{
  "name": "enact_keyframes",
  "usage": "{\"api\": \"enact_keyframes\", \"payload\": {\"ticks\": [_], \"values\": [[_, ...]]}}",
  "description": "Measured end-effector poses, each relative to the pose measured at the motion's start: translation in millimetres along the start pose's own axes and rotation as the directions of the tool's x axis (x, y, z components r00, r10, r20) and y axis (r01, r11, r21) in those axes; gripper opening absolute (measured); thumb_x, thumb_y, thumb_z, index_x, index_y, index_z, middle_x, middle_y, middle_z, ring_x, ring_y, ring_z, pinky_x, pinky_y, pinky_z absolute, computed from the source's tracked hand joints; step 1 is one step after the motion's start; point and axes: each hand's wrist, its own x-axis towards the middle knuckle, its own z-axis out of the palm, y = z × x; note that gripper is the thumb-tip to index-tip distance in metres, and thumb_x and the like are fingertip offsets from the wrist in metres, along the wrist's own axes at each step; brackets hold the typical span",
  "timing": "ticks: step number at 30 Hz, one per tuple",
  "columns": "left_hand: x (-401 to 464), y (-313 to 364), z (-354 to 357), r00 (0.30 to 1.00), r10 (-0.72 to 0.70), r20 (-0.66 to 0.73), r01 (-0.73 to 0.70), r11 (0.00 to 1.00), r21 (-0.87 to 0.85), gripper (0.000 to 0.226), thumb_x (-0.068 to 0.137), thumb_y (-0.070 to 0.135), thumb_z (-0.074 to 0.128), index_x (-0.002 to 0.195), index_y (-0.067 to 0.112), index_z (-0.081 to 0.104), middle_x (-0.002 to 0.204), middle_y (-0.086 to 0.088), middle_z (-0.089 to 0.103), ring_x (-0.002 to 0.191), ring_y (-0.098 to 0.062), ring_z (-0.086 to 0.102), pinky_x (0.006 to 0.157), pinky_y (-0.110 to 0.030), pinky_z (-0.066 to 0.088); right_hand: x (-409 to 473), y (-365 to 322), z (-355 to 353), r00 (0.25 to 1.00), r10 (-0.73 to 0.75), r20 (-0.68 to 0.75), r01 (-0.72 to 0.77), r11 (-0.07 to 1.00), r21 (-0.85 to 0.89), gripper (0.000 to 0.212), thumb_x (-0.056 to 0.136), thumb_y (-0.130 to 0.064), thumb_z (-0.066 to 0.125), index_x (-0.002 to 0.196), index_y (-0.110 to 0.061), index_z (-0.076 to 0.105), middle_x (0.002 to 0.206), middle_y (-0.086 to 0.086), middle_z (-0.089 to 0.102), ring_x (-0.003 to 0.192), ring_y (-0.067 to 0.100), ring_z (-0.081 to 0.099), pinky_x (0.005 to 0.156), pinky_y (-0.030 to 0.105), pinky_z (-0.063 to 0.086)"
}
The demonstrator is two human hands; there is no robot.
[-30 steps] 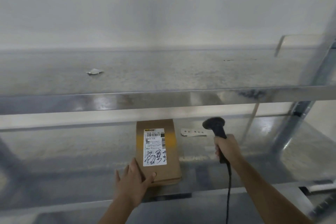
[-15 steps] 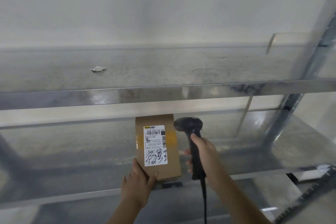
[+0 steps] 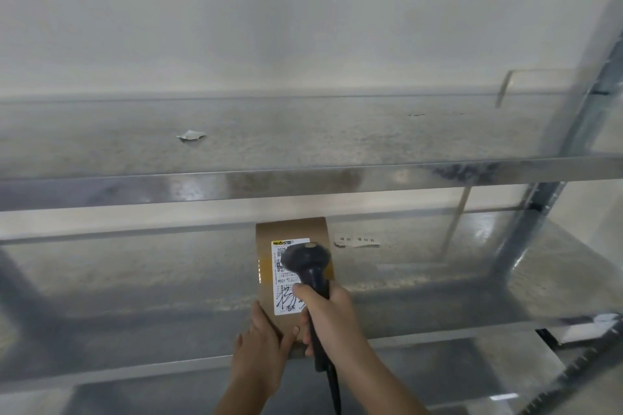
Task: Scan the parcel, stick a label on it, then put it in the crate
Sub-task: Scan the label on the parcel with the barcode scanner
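A flat brown cardboard parcel [image 3: 266,280] lies on the lower metal shelf [image 3: 135,296], with a white shipping label [image 3: 282,290] bearing a barcode and black handwriting. My left hand [image 3: 261,347] grips the parcel's near edge. My right hand [image 3: 328,317] is closed around the handle of a black corded barcode scanner [image 3: 308,263]. The scanner's head hovers directly over the label's upper part and hides the barcode. No crate is in view.
A strip of white labels [image 3: 357,241] lies on the lower shelf just right of the parcel. A scrap of paper [image 3: 190,135] sits on the upper shelf [image 3: 303,178]. A grey upright post [image 3: 539,205] stands at the right.
My right hand has swung the scanner leftward from beside the parcel to directly above its label. My left hand has kept its hold on the parcel's near edge.
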Motion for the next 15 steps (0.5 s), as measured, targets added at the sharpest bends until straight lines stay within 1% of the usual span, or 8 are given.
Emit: {"api": "enact_keyframes", "payload": {"ticks": [5,10,13,15], "values": [[-2.5,1.6,-2.4,1.0,0.014,-0.013,-0.014,1.0,-0.017,0.084,0.088,0.056,0.038,0.143,0.008,-0.005,0.133,-0.008,0.055,0.119,-0.026,0.054,0.105,-0.038,0.034,2.0,-2.2,-1.6,1.0,0.019,-0.023,-0.02,1.0,-0.015,0.026,0.082,-0.024,0.063,0.092,-0.001,0.056,0.052,0.005,0.05,0.035,0.014,0.047,0.038,0.023,0.042],[-4.3,3.8,-5.7,1.0,0.006,-0.008,-0.006,0.999,-0.045,0.08,0.089,0.049,0.043,0.144,0.008,0.001,0.13,-0.009,0.056,0.118,-0.028,0.054,0.104,-0.04,0.036,-0.8,-2.6,1.3,1.0,0.009,-0.005,-0.009,0.999,-0.038,0.02,0.087,-0.025,0.061,0.09,-0.005,0.056,0.049,0.002,0.051,0.035,0.012,0.047,0.038,0.022,0.042],[-4.9,4.6,-4.9,1.0,-0.002,-0.013,0.001,0.994,-0.108,0.076,0.088,0.049,0.047,0.14,0.01,0.01,0.121,-0.004,0.061,0.111,-0.025,0.058,0.098,-0.036,0.039,-1.3,-3.6,2.6,1.0,-0.004,0.004,0.005,0.999,-0.048,0.017,0.086,-0.021,0.058,0.087,-0.005,0.054,0.059,0.011,0.05,0.036,0.014,0.047,0.041,0.024,0.044],[-5.6,5.4,-5.4,1.0,-0.006,-0.012,0.004,0.993,-0.117,0.075,0.088,0.05,0.048,0.139,0.011,0.011,0.122,-0.003,0.06,0.11,-0.024,0.058,0.098,-0.034,0.039,-2.1,-4.8,1.8,1.0,-0.002,0.005,0.003,0.999,-0.046,0.017,0.086,-0.02,0.058,0.086,-0.004,0.053,0.059,0.012,0.049,0.034,0.014,0.046,0.041,0.024,0.043]]}}
